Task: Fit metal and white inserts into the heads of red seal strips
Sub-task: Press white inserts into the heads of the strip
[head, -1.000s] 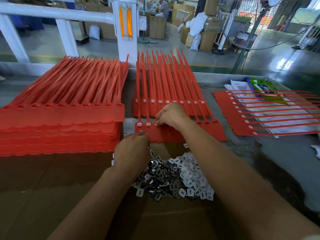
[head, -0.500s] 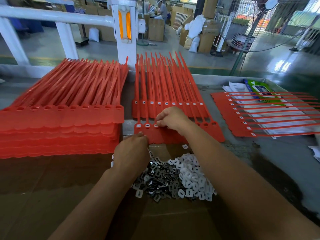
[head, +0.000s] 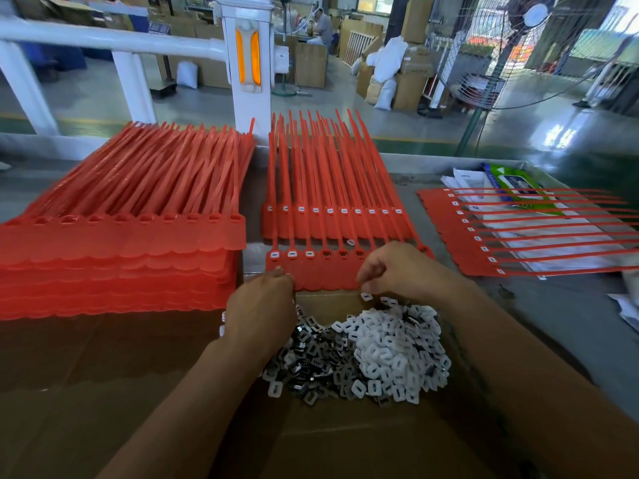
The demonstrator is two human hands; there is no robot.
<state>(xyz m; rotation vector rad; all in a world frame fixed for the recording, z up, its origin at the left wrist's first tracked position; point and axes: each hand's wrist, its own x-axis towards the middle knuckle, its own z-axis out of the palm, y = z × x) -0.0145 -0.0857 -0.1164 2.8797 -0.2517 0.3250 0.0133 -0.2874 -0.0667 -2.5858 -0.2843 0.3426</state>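
Red seal strips lie in four groups across the grey worktop. The biggest is a thick stack at the left of the frame, with its heads toward the camera and their sockets unfilled. A brown cardboard sheet fills the lower left and centre. Its far edge touches that stack.

At centre is a second stack, with a white insert showing in each head of its top row. At the right, a single sheet of strips is turned sideways, with fitted heads. Its tails run across white papers and a green packet.

On the cardboard, at lower centre, is a loose heap of inserts. The white inserts are mostly on the right and the metal inserts on the left, and the two kinds mix where they meet.

Just beyond the heap lies the front sheet, overlapping the central stack. Its three leftmost heads carry white inserts, and the next three are dark open sockets.

The left hand shows its back to the camera. Its fingers are curled and its fingertips are at the sheet's near left corner. I cannot tell whether it holds anything.

The right hand is over the sheet's right end with its fingers bent down together. What they pinch, if anything, is hidden.

One stray white insert lies just below those fingertips, and another rests on the strips above the open sockets.
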